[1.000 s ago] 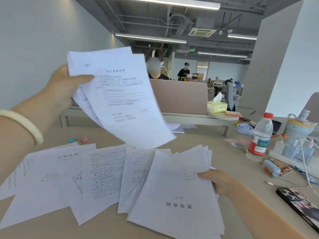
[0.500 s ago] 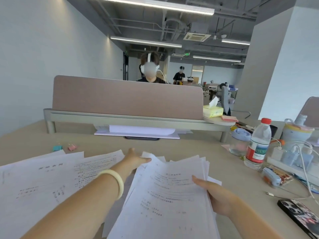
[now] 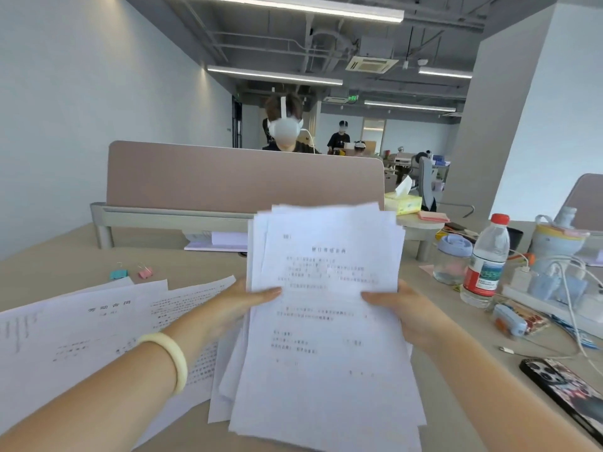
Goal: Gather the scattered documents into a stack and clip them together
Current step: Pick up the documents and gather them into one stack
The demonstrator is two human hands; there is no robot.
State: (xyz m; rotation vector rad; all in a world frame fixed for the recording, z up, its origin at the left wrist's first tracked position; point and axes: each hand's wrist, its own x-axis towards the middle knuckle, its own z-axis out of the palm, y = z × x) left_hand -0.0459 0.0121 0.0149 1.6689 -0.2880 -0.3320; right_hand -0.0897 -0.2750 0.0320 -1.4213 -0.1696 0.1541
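A thick, uneven stack of printed white documents [image 3: 329, 337] is lifted and tilted up in front of me. My left hand [image 3: 241, 301] grips its left edge with the thumb across the top sheet. My right hand [image 3: 401, 308] grips its right edge the same way. Several more loose sheets [image 3: 81, 327] lie fanned out on the desk to the left, partly under my left forearm. A teal binder clip [image 3: 118, 274] and a pink binder clip [image 3: 145, 272] lie side by side on the desk beyond those sheets.
A pink partition [image 3: 244, 177] runs across the back of the beige desk [image 3: 55, 256]. On the right stand a water bottle [image 3: 486, 259], a glass jar [image 3: 452, 262], a power strip with cables [image 3: 554, 295] and a phone [image 3: 567, 393]. A person sits behind the partition.
My left hand brought its sheets down onto the right pile. Both hands now grip the joined stack by its sides and have raised it off the desk.
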